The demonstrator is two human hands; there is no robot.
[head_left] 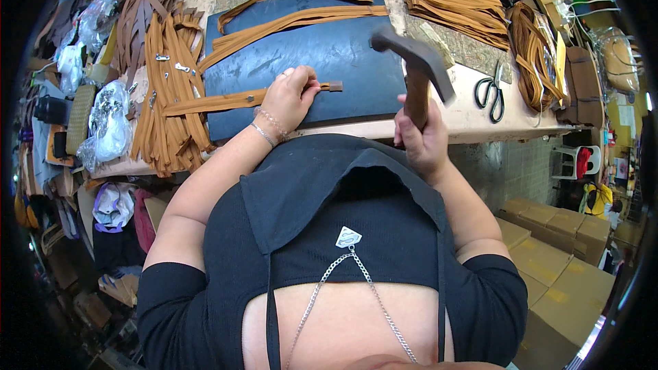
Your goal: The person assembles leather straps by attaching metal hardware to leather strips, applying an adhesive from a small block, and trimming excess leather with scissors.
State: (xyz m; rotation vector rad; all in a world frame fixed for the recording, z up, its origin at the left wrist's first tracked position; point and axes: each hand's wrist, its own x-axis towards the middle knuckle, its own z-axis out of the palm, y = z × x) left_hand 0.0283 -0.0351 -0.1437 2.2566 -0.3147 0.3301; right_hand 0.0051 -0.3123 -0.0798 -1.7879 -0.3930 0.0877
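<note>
My left hand (pixel 291 99) is closed, its fingertips pinching a tan zipper (pixel 219 103) laid across the dark blue work mat (pixel 274 58). Just beyond the fingertips, a small greyish piece (pixel 336 86) lies at the zipper's right end; its exact kind is hard to make out. Raised above the mat's right edge, my right hand (pixel 425 137) grips a hammer (pixel 417 89) by its wooden handle. The dark metal head stands upward, apart from the zipper. More tan zippers (pixel 295 19) lie along the mat's far side.
Many tan zippers with metal pulls (pixel 168 96) hang over the table's left edge. Black-handled scissors (pixel 495 96) lie on the right, near bundled zippers (pixel 456 3). Plastic bags (pixel 113 123) crowd the far left. Cardboard boxes (pixel 555 260) stand below the table at right.
</note>
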